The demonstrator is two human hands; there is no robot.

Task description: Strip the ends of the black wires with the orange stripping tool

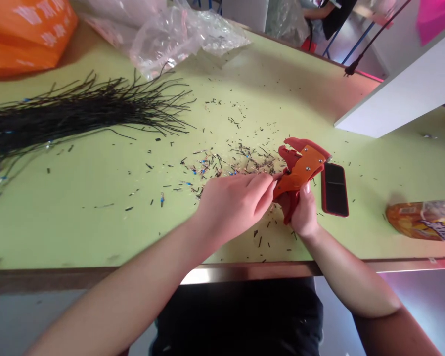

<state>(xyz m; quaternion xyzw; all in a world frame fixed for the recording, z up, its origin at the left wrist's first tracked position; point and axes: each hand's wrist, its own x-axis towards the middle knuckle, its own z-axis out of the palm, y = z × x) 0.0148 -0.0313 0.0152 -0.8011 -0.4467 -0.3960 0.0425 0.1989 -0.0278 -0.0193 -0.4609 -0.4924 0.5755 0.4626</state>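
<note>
Black, matte-looking cloth garment (237, 316) over the lap, a few small pale specks on it; fabric type and cut unclear. Left forearm (144, 277) and right forearm (352, 277) bare, smooth, tapering to the wrists. Left hand (233, 207) and right hand (304, 213) bare too, right thumbnail visible. Past the right elbow it goes dark: sleeve or shadow, can't tell.

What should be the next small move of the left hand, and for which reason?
Probably, the left hand should reach to the black wire bundle and pick one wire: the red and orange tool, held in the right hand, has its mouth open with no wire visible there, and the bundle's loose ends fan out rightward.
</note>
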